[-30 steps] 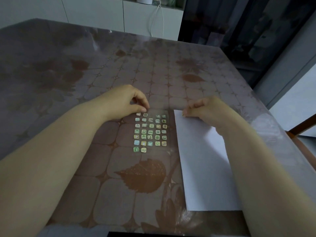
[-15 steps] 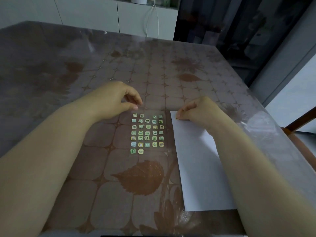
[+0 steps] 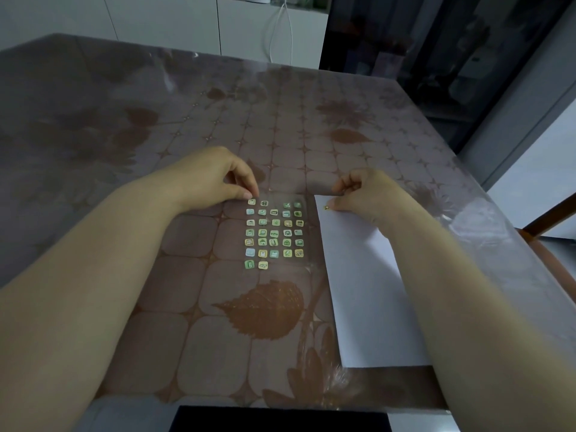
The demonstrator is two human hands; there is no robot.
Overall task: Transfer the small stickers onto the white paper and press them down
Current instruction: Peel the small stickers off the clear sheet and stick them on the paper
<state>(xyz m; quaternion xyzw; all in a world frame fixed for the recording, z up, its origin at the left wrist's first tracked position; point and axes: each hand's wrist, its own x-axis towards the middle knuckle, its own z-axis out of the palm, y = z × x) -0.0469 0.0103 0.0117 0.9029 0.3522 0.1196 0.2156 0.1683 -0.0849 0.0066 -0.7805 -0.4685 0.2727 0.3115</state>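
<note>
the left hand [image 3: 215, 179] rests on the patterned tabletop [image 3: 187, 120], fingertips pinched together at the far left corner of the clear sticker sheet [image 3: 274, 233]; the right hand [image 3: 364, 191], fingers curled, presses one small sticker [image 3: 326, 208] onto the far left corner of the white paper [image 3: 367, 291]; the paper lies just right of the sheet, its near edge close to the tabletop's near edge.

Glossy clear plastic film [image 3: 452, 194] covers the patterned tablecloth [image 3: 187, 275]; matt white paper [image 3: 367, 291].
</note>
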